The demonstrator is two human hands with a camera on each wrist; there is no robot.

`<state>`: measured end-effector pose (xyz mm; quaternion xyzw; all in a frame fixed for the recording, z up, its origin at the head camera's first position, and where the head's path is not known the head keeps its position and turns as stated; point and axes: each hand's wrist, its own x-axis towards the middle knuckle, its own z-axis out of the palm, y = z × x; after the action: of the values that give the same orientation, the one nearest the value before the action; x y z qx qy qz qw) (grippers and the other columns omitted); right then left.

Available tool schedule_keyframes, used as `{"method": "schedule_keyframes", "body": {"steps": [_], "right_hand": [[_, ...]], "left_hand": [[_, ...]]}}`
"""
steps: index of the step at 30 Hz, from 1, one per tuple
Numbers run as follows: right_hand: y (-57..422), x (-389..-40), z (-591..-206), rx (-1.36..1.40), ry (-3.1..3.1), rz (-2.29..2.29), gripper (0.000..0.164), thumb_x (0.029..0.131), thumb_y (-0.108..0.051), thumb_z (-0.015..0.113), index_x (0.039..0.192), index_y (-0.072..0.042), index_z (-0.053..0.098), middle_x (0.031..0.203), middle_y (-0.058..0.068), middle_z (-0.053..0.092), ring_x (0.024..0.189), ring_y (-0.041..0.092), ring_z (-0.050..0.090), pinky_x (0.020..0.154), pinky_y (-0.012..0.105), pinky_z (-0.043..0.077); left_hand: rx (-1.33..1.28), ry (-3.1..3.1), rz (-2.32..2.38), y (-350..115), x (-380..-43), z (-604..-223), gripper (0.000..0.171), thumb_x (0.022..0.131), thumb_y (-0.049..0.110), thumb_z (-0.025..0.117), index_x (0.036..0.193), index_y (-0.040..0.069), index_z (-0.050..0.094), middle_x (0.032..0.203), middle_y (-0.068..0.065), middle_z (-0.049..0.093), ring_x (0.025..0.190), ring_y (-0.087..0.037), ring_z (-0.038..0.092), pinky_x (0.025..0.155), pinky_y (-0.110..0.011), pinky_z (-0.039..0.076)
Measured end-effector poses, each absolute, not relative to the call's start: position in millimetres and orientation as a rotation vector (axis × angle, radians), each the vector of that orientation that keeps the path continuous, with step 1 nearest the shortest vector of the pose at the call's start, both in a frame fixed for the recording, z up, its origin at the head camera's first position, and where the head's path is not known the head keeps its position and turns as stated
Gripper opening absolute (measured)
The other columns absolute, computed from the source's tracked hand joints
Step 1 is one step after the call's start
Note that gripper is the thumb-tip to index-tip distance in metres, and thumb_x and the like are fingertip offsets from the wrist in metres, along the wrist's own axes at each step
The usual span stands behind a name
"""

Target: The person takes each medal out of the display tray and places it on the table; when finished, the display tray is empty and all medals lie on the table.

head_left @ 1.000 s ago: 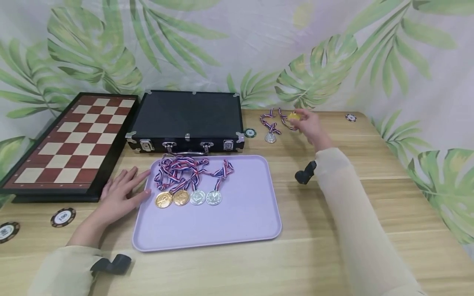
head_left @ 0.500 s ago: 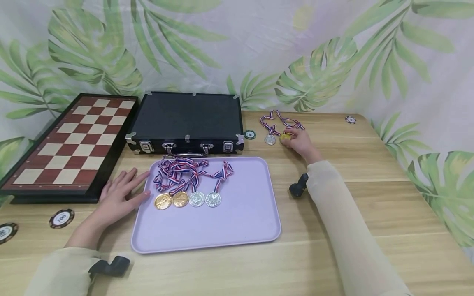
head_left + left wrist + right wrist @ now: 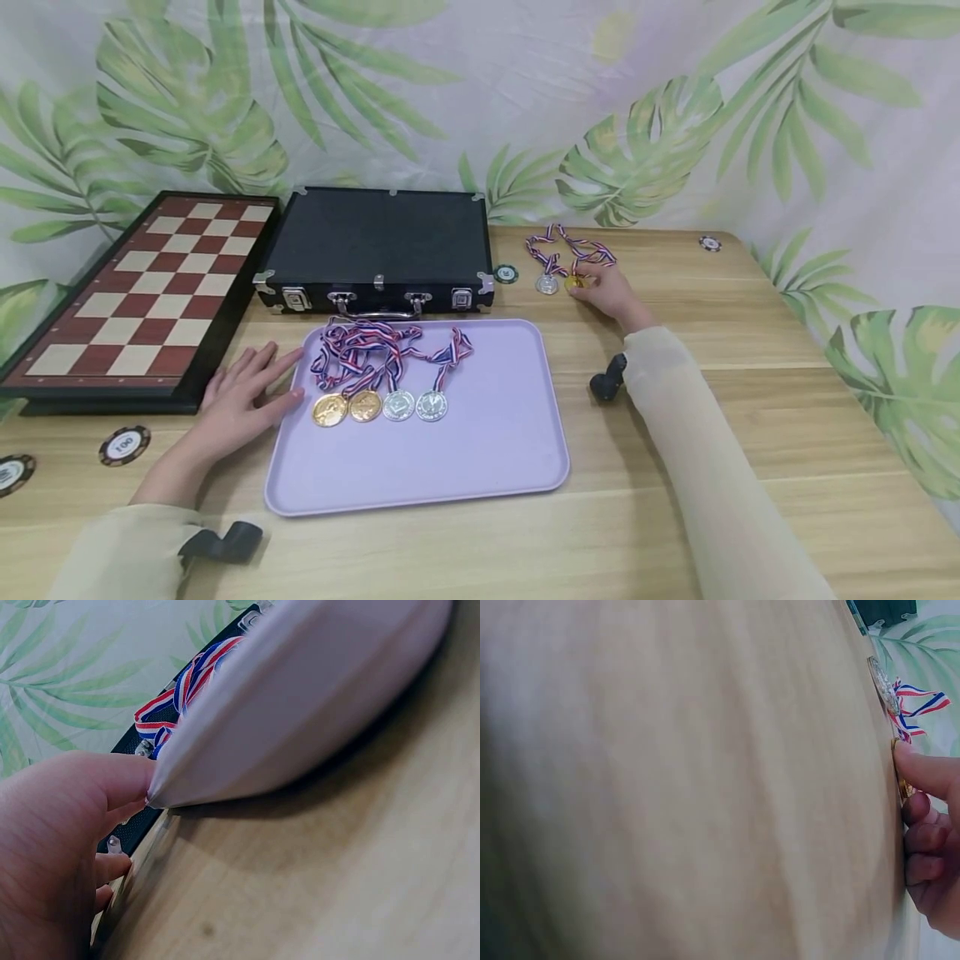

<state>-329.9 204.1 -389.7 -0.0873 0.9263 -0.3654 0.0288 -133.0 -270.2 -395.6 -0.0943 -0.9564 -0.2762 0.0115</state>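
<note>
My right hand [image 3: 609, 293] pinches a gold medal [image 3: 576, 283] by its edge, low at the back right of the table. Beside that medal lies a silver medal [image 3: 547, 284], and striped ribbons [image 3: 588, 247] trail behind the two. In the right wrist view, thumb and forefinger meet at the gold medal [image 3: 905, 784]. At the left rim of the lilac tray [image 3: 420, 492], my left hand [image 3: 242, 408] rests with fingers spread, its thumb touching the rim. On the tray, two gold medals [image 3: 365, 406] and two silver medals [image 3: 399, 405] form a row, ribbons bunched above them.
A black case [image 3: 378, 242] stands behind the tray. To its left lies a checkered board [image 3: 150, 292]. Poker chips lie about: a green one [image 3: 506, 273] by the case, one [image 3: 709, 243] at the far right, and black ones [image 3: 124, 446] at the left.
My right hand has brought the gold medal down and left, to beside the silver medal, its ribbon now lying behind. The left hand has stayed in place at the tray.
</note>
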Motion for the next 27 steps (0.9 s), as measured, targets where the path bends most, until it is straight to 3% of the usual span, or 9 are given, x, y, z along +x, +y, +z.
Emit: {"method": "schedule_keyframes", "body": {"steps": [7,13,20,27], "right_hand": [[203,-311,-383,-0.205,2.785,-1.269,0.056,0.08,-0.018,0.062,0.13,-0.006,0.039,0.082,0.015,0.054,0.057,0.015,0.047,0.05,0.025,0.039],[173,-267,-361,-0.333,2.738,-1.503,0.052,0.079,-0.016,0.064,0.126,-0.011,0.044,0.087,0.015,0.057,0.073,0.021,0.051,0.06,0.028,0.045],[116,-201,-345,-0.684,2.555,-1.474,0.048,0.078,-0.015,0.065,0.122,-0.009,0.048,0.088,0.007,0.06,0.074,0.017,0.053,0.064,0.03,0.045],[69,-164,-350,-0.774,2.538,-1.224,0.042,0.076,-0.019,0.067,0.115,-0.008,0.055,0.087,0.003,0.06,0.073,0.012,0.053,0.064,0.023,0.044]], "left_hand": [[-0.287,-2.994,-0.864,-270,-132,-398,0.06,0.084,0.038,0.051,0.135,0.014,0.031,0.138,-0.025,0.013,0.126,-0.038,-0.004,0.092,-0.054,-0.015],[-0.287,-2.996,-0.857,-270,-135,-397,0.06,0.084,0.039,0.051,0.135,0.014,0.031,0.138,-0.026,0.012,0.126,-0.038,-0.005,0.092,-0.054,-0.015],[-0.298,-2.989,-0.86,-270,-135,-397,0.059,0.084,0.039,0.051,0.134,0.015,0.032,0.138,-0.025,0.014,0.126,-0.039,-0.002,0.092,-0.054,-0.014],[-0.287,-2.985,-0.86,-270,-134,-397,0.059,0.084,0.04,0.051,0.134,0.014,0.032,0.138,-0.025,0.014,0.126,-0.038,-0.002,0.092,-0.054,-0.013]]}}
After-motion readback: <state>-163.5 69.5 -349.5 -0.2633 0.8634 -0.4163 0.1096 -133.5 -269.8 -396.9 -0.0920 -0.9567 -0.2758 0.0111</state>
